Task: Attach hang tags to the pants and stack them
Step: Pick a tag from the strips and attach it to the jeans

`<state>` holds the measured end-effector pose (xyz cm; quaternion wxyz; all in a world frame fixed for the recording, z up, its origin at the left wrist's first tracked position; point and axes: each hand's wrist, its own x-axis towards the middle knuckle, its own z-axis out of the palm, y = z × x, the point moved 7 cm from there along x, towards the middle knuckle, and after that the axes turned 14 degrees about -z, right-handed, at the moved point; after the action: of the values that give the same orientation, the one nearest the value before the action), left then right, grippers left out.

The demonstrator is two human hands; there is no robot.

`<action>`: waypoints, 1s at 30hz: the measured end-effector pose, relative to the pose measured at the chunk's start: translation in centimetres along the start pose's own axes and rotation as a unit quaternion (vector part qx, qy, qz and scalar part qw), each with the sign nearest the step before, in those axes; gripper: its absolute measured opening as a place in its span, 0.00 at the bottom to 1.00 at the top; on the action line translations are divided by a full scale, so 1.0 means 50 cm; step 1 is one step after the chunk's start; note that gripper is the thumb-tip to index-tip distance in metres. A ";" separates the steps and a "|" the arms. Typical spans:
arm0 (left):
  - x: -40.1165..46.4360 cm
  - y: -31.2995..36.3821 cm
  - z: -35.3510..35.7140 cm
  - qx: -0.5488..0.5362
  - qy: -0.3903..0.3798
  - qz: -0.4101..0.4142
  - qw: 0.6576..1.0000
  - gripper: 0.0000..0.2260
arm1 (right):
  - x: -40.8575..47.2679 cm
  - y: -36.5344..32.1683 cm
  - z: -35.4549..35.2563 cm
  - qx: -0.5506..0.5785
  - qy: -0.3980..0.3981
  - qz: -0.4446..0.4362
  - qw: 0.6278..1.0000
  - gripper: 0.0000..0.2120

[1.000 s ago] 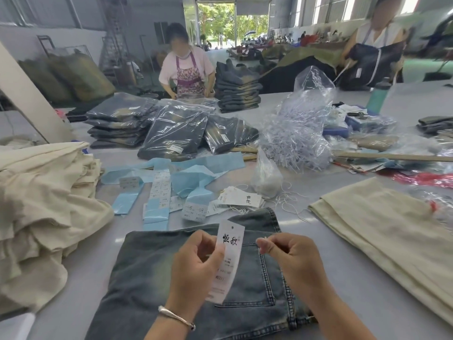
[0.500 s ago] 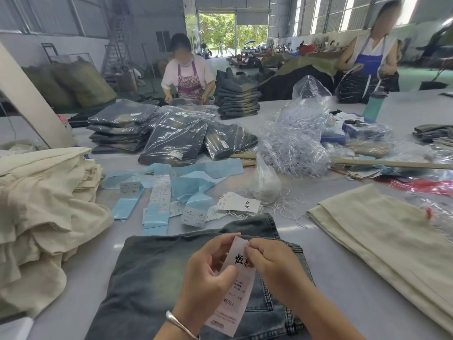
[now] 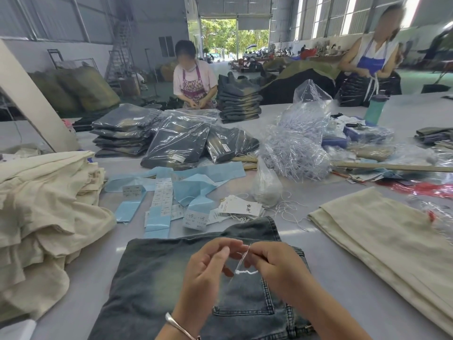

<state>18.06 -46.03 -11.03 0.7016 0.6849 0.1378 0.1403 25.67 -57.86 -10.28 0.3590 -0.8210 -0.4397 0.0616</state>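
Observation:
Folded faded blue jeans [image 3: 152, 278] lie on the grey table in front of me, back pocket up. Both hands are held close together just above them. My left hand [image 3: 208, 268] and my right hand [image 3: 277, 266] pinch a thin white string [image 3: 245, 272] between their fingertips. The white hang tag [image 3: 232, 288] on that string shows only as a faint motion-blurred smear below the fingers. More hang tags [image 3: 241, 207] lie loose beyond the jeans, next to a small bag of white strings [image 3: 266, 185].
Cream pants are piled at the left [image 3: 44, 212] and laid flat at the right [image 3: 382, 236]. Blue label sheets [image 3: 188, 185], bagged jeans [image 3: 176, 141], a heap of plastic fasteners [image 3: 296, 148] and a wooden stick [image 3: 392, 166] fill the middle. Two people work at the far side.
The hang tag was upright in my left hand with my right hand apart from it. The hands have come together, and the tag has swung down, blurred, with the string now between my fingers.

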 end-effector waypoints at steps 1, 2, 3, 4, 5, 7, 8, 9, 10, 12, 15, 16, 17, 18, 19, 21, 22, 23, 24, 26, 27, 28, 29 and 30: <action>0.006 -0.005 -0.002 -0.014 0.007 -0.009 1.000 0.09 | -0.001 -0.001 0.001 0.001 0.001 -0.008 1.000 0.10; 0.011 -0.008 -0.002 -0.024 0.010 -0.013 1.000 0.09 | -0.001 -0.003 0.003 -0.001 0.001 -0.017 1.000 0.10; 0.015 -0.009 0.000 -0.032 0.008 -0.013 0.999 0.10 | 0.000 -0.006 0.005 -0.004 -0.001 -0.025 1.000 0.10; 0.018 -0.007 0.004 -0.034 0.003 -0.011 0.999 0.11 | 0.000 -0.009 0.007 -0.008 -0.002 -0.032 0.999 0.11; 0.022 -0.007 0.007 -0.032 -0.002 -0.011 0.999 0.11 | 0.000 -0.011 0.007 -0.010 -0.001 -0.037 0.999 0.13; 0.032 -0.014 0.010 -0.018 -0.012 -0.025 0.999 0.10 | -0.001 -0.009 0.003 -0.008 0.007 -0.044 0.999 0.14; 0.037 -0.018 0.012 -0.007 -0.018 -0.033 0.999 0.08 | -0.001 -0.007 0.000 -0.007 0.011 -0.044 0.999 0.13; 0.040 -0.020 0.013 0.009 -0.023 -0.035 0.999 0.07 | -0.001 -0.004 -0.002 -0.006 0.013 -0.044 0.999 0.11; 0.041 -0.020 0.017 0.028 -0.025 -0.032 0.999 0.05 | -0.002 0.000 -0.003 -0.008 0.012 -0.043 0.999 0.09; 0.040 -0.017 0.024 0.068 -0.014 -0.013 0.998 0.04 | -0.003 0.001 -0.005 -0.007 0.011 -0.047 0.999 0.09; 0.037 -0.011 0.029 0.159 0.032 0.035 0.986 0.09 | -0.013 0.006 -0.005 0.006 0.022 -0.049 0.999 0.11; 0.036 -0.007 0.032 0.204 0.043 0.052 0.977 0.10 | -0.018 0.011 -0.012 0.009 0.039 -0.043 0.998 0.10; 0.035 -0.005 0.035 0.243 0.051 0.064 0.966 0.09 | -0.023 0.023 -0.021 0.012 0.066 -0.029 0.997 0.07; 0.035 -0.004 0.036 0.269 0.058 0.069 0.959 0.08 | -0.030 0.034 -0.034 0.015 0.099 -0.011 0.995 0.06; 0.037 -0.003 0.035 0.280 0.063 0.069 0.956 0.08 | -0.037 0.046 -0.046 0.015 0.131 0.007 0.991 0.10; 0.041 -0.003 0.040 0.278 0.068 0.062 0.956 0.08 | -0.048 0.061 -0.063 0.037 0.177 0.018 0.983 0.16; 0.043 -0.003 0.047 0.273 0.064 0.061 0.958 0.08 | -0.049 0.064 -0.067 0.059 0.192 0.013 0.980 0.17; 0.045 -0.001 0.058 0.269 0.058 0.063 0.959 0.08 | -0.050 0.068 -0.066 0.094 0.198 0.008 0.976 0.16; 0.046 0.001 0.070 0.268 0.053 0.069 0.960 0.08 | -0.050 0.070 -0.062 0.145 0.196 0.004 0.970 0.15; 0.049 0.004 0.094 0.266 0.044 0.084 0.959 0.08 | -0.053 0.080 -0.048 0.282 0.181 0.021 0.942 0.09; 0.051 0.003 0.106 0.264 0.039 0.088 0.960 0.09 | -0.059 0.090 -0.042 0.341 0.178 0.039 0.922 0.07; 0.053 0.000 0.118 0.262 0.033 0.090 0.960 0.10 | -0.067 0.100 -0.039 0.378 0.178 0.055 0.907 0.07; 0.054 -0.004 0.130 0.258 0.025 0.089 0.962 0.10 | -0.076 0.111 -0.038 0.389 0.180 0.068 0.901 0.08; 0.056 -0.010 0.142 0.252 0.015 0.087 0.964 0.10 | -0.086 0.123 -0.043 0.386 0.185 0.078 0.900 0.08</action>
<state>23.40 -51.51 -11.36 0.4894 0.8466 0.1190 0.1720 28.13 -64.47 -13.57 0.7165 -0.6467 -0.2413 0.1013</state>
